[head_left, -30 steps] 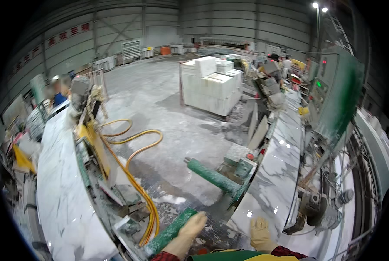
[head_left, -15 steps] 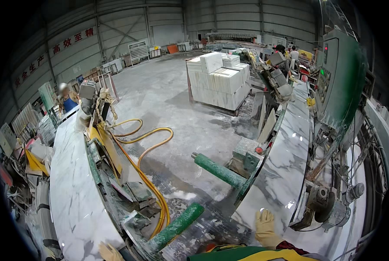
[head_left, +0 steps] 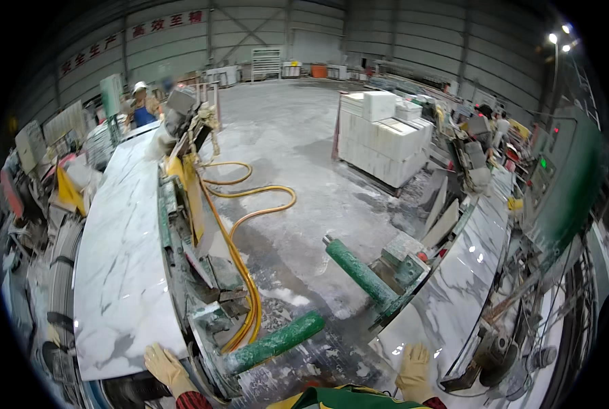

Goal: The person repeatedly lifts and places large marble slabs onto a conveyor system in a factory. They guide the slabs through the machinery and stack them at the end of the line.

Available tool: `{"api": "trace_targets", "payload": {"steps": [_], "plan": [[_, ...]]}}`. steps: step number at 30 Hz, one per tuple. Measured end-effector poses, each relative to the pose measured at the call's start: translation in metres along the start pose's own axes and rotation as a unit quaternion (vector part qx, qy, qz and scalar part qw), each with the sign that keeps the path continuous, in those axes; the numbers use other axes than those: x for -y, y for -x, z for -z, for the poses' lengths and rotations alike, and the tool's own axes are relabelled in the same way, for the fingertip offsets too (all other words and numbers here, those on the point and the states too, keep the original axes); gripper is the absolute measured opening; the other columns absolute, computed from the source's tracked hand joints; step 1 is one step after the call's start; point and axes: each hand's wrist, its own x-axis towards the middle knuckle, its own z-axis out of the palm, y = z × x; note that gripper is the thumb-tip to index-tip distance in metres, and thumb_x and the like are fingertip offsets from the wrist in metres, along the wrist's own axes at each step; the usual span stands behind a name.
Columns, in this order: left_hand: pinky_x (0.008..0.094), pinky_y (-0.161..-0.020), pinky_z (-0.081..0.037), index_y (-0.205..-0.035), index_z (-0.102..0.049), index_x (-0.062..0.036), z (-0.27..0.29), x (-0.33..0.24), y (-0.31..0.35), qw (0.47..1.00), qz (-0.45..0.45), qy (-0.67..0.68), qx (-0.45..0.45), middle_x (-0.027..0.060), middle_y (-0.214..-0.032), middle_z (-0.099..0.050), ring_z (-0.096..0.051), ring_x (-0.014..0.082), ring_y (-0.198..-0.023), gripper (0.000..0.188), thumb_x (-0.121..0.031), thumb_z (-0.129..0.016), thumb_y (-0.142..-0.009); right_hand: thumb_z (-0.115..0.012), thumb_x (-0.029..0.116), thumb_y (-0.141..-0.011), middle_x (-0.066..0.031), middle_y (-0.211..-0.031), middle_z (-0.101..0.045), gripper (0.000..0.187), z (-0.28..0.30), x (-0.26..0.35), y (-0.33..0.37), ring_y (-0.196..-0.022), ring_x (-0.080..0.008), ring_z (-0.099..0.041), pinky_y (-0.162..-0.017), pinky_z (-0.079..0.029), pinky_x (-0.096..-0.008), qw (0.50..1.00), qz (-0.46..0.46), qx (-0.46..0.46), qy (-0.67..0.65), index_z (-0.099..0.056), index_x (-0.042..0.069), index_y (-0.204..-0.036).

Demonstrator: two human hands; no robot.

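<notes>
L. hand (head_left: 168,370): gloved, pale cream mat'l, creased surf. Fingers extended, unclenched, laid over nr. R. corner of L. slab (head_left: 124,252); appear to rest on its edge. R. hand (head_left: 414,373): same glove type, fingers straight & slightly spread, pressed flat on nr. end of R. slab (head_left: 447,286); nothing gripped by either.

L. slab: long, flat, white stone w/ faint grey veining, smooth; runs fwd. from L. fingertips. R. slab: similar stone, heavier dark veins, glossy w/ bright light spots; runs fwd. & to R. from R. fingertips.

Betw. both sets of fingers: green roller (head_left: 277,341), cylindrical, paint worn & dusted white, just R. of L. fingers. Second roller (head_left: 359,273), green, scuffed, metal stub at far end, ahead & L. of R. fingers.

Ahead & R. of L. fingers: yellow-orange hoses (head_left: 251,300), smooth, looped on wet-patched grey floor (head_left: 270,150). Well fwd. of R. fingers: pale stacked panels (head_left: 379,143), blocky, squared edges. Fwd. & R. of R. fingers: green cabinet (head_left: 570,184), boxy metal, small lights lit.
</notes>
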Motion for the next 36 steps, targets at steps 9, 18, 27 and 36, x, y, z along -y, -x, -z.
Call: {"api": "trace_targets", "payload": {"steps": [9, 18, 27, 36], "plan": [[0.0526, -0.125, -0.032, -0.145, -0.06, -0.0082, 0.012, -0.003, 0.001, 0.999, 0.025, 0.014, 0.024, 0.0203, -0.157, -0.054, -0.046, 0.0423, -0.146, 0.044, -0.025, -0.058, -0.105, -0.082, 0.034, -0.078, -0.0379, -0.167, -0.03, 0.109, -0.017, -0.009, -0.019, -0.157, -0.0543, -0.026, -0.131, -0.015, -0.063, 0.997, -0.036, 0.07, -0.02, -0.026, 0.001, -0.165], [0.0509, -0.127, -0.031, -0.148, -0.06, -0.0098, 0.004, 0.002, 0.008, 1.0, 0.024, 0.003, 0.015, 0.0177, -0.159, -0.054, -0.045, 0.0386, -0.149, 0.044, -0.028, -0.056, -0.108, -0.085, 0.027, -0.07, -0.0388, -0.159, -0.037, 0.102, -0.011, -0.013, -0.02, -0.15, -0.0559, -0.034, -0.128, -0.02, -0.064, 0.999, -0.007, 0.002, -0.043, -0.037, -0.001, -0.156], [0.0503, -0.126, -0.032, -0.149, -0.059, -0.0093, 0.007, 0.001, 0.012, 0.999, 0.024, -0.022, 0.026, 0.0181, -0.161, -0.052, -0.046, 0.0379, -0.149, 0.043, -0.028, -0.053, -0.111, -0.083, 0.035, -0.078, -0.0353, -0.152, -0.043, 0.092, -0.002, -0.01, -0.015, -0.143, -0.0533, -0.041, -0.123, -0.028, -0.064, 0.996, 0.007, -0.086, -0.032, -0.041, 0.001, -0.152], [0.0528, -0.12, -0.038, -0.144, -0.062, -0.0079, 0.002, 0.007, 0.013, 1.0, -0.007, -0.021, -0.013, 0.0223, -0.155, -0.056, -0.051, 0.0419, -0.142, 0.038, -0.026, -0.054, -0.111, -0.078, 0.06, -0.083, -0.0346, -0.163, -0.035, 0.104, -0.016, -0.02, -0.026, -0.153, -0.0512, -0.031, -0.129, -0.017, -0.0618, 0.997, -0.027, -0.033, -0.069, -0.038, 0.003, -0.16]]}}
